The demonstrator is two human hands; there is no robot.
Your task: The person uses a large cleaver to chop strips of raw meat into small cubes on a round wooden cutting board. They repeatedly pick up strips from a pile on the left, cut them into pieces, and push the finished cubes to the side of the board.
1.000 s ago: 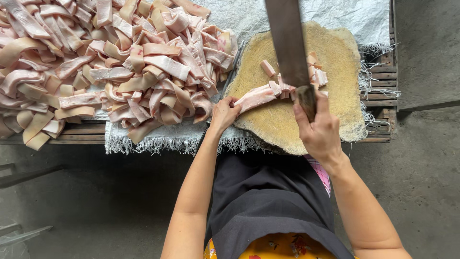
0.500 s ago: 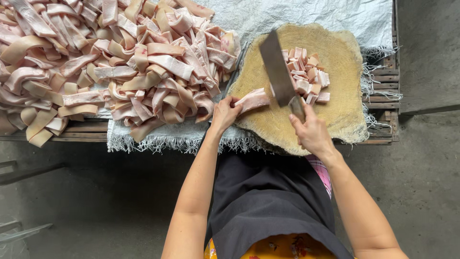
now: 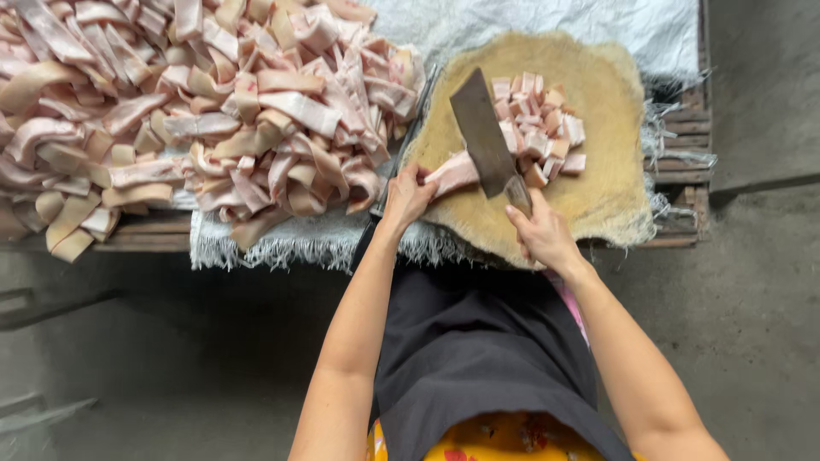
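The strip (image 3: 453, 172) of pale pink meat lies flat on the round, worn block (image 3: 606, 196), its far end under the cleaver (image 3: 483, 132), and I read that as the reason for everything around it: the strip is laid across the blade's line so each chop takes off a short piece. My left hand (image 3: 408, 196) sits on the near end of the strip, its grip pinching and pressing the meat down so it cannot slide, with the fingers kept well back from the edge. My right hand (image 3: 542, 235) is wrapped tight around the cleaver's handle, grip pressed together on it, the blade tilted and standing at the cut face of the strip. Just beyond the blade lies a heap of cubes (image 3: 538, 119), touching one another on the far right part of the block, which keeps the cut pieces clear of the uncut strip. To the left, on a white woven sheet (image 3: 299, 243) with a frayed edge, a large pile (image 3: 205, 119) of long strips lies within reach of my left hand, so I would judge it the supply. Block and sheet both rest on a slatted wooden worktop (image 3: 683, 137) above a grey concrete floor (image 3: 171, 358). A dark apron (image 3: 487, 358) covers my lap below.
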